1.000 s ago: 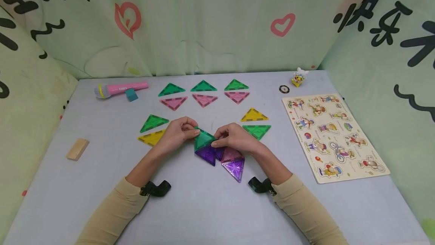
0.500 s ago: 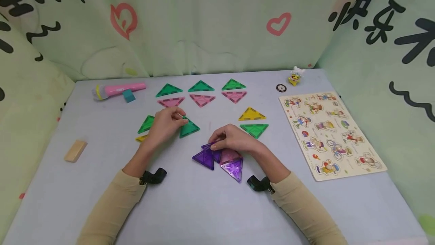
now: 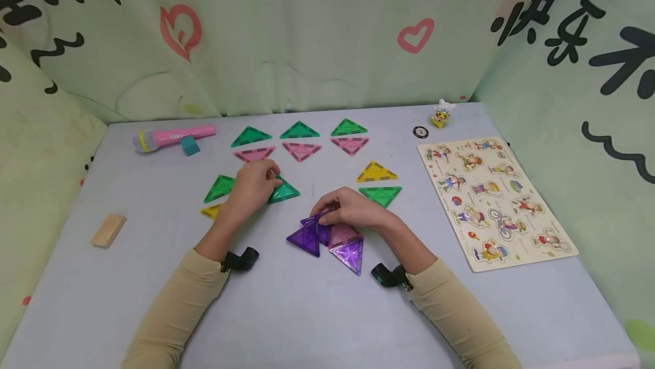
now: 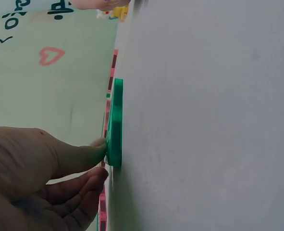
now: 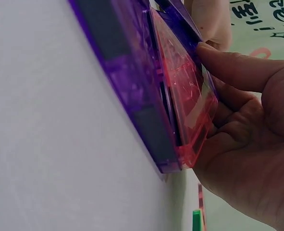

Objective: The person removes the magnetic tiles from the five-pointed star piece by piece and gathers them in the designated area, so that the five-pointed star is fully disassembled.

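My left hand point(image 3: 252, 186) pinches one corner of a green triangular magnetic tile point(image 3: 285, 191) low over the table; in the left wrist view the thumb lies against the tile point(image 4: 116, 120), seen edge-on. My right hand point(image 3: 353, 208) holds a cluster of triangular tiles between thumb and fingers. Purple tiles point(image 3: 305, 240) and a pink tile point(image 3: 341, 235) make up this cluster, with another purple tile point(image 3: 350, 255) at its near right. Close up in the right wrist view, the pink tile point(image 5: 185, 91) overlaps a purple tile point(image 5: 132, 91). The fingers partly hide the cluster's far side.
Green tiles point(image 3: 299, 129) and pink tiles point(image 3: 301, 150) line the back. A yellow tile point(image 3: 376, 171) and green tile point(image 3: 381, 195) lie right. Further out are a picture board point(image 3: 493, 204), wooden block point(image 3: 108, 231), pink toy microphone point(image 3: 176, 136), teal cube point(image 3: 190, 145) and figurine point(image 3: 442, 113).
My left hand has drawn the green tile away from the purple ones, to the left and back, and lowered it. My right hand keeps hold of its cluster.
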Demonstrator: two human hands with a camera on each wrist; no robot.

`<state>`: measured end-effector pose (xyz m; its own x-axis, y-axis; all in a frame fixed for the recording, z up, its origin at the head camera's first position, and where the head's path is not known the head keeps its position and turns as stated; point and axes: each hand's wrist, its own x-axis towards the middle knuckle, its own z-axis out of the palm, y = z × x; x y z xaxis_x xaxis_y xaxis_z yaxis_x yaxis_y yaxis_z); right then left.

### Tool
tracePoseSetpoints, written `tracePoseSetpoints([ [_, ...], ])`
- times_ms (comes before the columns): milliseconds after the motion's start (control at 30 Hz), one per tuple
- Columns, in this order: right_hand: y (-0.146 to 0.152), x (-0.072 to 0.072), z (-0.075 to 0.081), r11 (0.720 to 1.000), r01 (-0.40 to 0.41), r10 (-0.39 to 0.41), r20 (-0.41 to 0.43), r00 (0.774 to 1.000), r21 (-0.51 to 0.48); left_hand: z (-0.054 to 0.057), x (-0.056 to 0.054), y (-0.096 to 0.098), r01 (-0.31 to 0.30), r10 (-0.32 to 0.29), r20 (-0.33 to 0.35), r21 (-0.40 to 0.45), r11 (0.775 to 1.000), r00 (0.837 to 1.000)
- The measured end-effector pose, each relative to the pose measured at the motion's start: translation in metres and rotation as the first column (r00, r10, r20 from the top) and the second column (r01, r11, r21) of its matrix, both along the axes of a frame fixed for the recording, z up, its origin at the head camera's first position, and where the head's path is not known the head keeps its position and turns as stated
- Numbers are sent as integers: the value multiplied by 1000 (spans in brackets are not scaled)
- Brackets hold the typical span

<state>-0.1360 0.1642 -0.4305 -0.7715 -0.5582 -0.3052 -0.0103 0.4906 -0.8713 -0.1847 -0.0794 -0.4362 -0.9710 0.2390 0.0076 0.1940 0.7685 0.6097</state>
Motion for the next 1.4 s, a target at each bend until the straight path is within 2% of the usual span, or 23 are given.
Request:
tracePoseSetpoints([
  [300, 0, 0, 1, 1000, -1, 1, -22, 1000, 9, 4, 3, 0, -12, 11, -20, -57, 998, 1000],
  [400, 0, 1, 1, 1000, 18, -18, -17, 1000, -5, 7, 5, 0, 0, -1, -24, -60, 998, 1000],
  [467, 1, 1, 1, 999, 42, -42, -9, 999, -21, 11, 9, 1, 23, -23, -4, -53, 998, 1000],
  [533, 2, 1, 1, 997, 65, -65, 0, 998, -37, 17, 15, 1, 69, -67, 55, -39, 997, 996],
  [600, 3, 1, 1, 995, 88, -88, 8, 996, -50, 23, 22, 1, 133, -128, 154, -22, 991, 980],
  [633, 3, 0, 1, 994, 97, -97, 11, 995, -55, 25, 25, 0, 171, -165, 209, -13, 985, 964],
  [733, 3, 0, 0, 991, 116, -115, 11, 993, -69, 28, 34, -1, 278, -265, 346, 12, 961, 900],
  [833, 2, 0, -1, 988, 135, -134, 14, 991, -80, 26, 41, 0, 352, -335, 398, 32, 935, 854],
  [933, 2, 1, -1, 984, 149, -147, 28, 989, -95, 24, 45, 5, 387, -369, 407, 42, 921, 835],
  [1033, 1, 2, -1, 982, 157, -153, 43, 987, -104, 23, 48, 8, 393, -380, 403, 54, 918, 832],
  [1267, 1, 2, 0, 992, 109, -109, 6, 994, -69, 25, 45, 2, 401, -405, 343, 86, 912, 848],
  [1400, 1, 3, 1, 995, 91, -91, -9, 996, -41, 28, 41, -2, 387, -400, 335, 107, 916, 853],
])
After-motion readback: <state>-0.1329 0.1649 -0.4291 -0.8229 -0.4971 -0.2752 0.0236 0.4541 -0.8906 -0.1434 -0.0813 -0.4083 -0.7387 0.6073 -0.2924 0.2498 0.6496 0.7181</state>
